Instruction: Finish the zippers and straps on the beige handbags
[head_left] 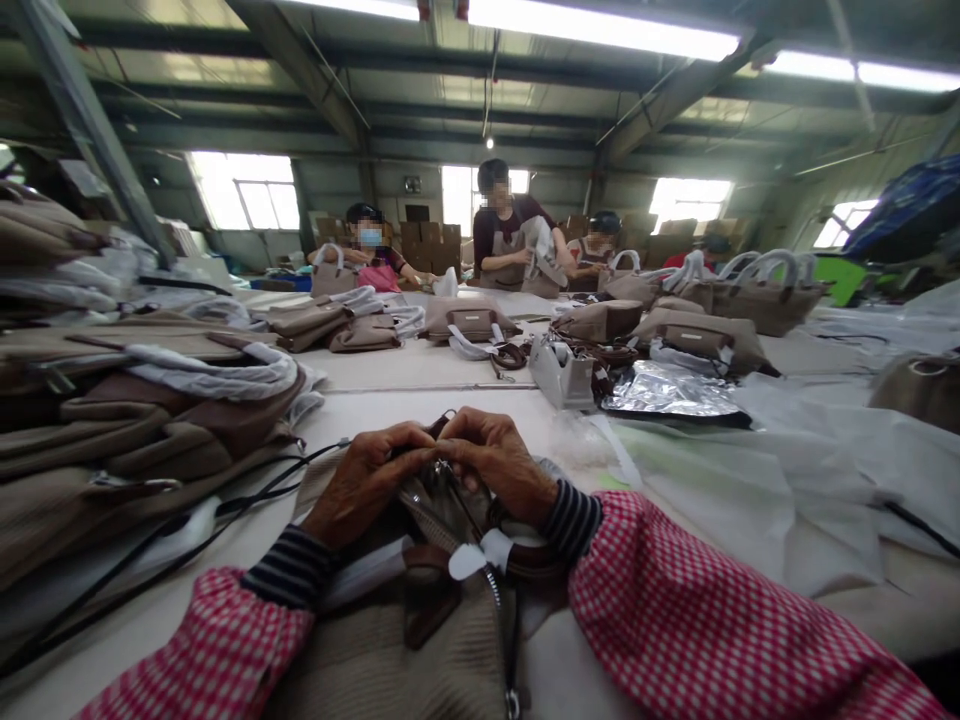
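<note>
A taupe ribbed handbag (pixel 420 650) with brown trim lies on the table in front of me. Its zipper (pixel 495 590) runs open along the top, and white wrapping covers parts of its handles. At the bag's far end, my left hand (pixel 371 475) and my right hand (pixel 499 460) meet with thumbs and fingertips pinched together. Between them is the end of the bag, near a small metal zipper pull (pixel 441 466) and a dark tab. Just what each fingertip grips there is partly hidden by the fingers.
Taupe handbags (pixel 150 430) are piled at the left, with black cords beside them. Ahead stand a grey tape dispenser (pixel 561 372), brown straps (pixel 510 358) and a silver plastic packet (pixel 675 390). White sheets (pixel 810 480) cover the right side. Several co-workers (pixel 517 230) handle bags across the table.
</note>
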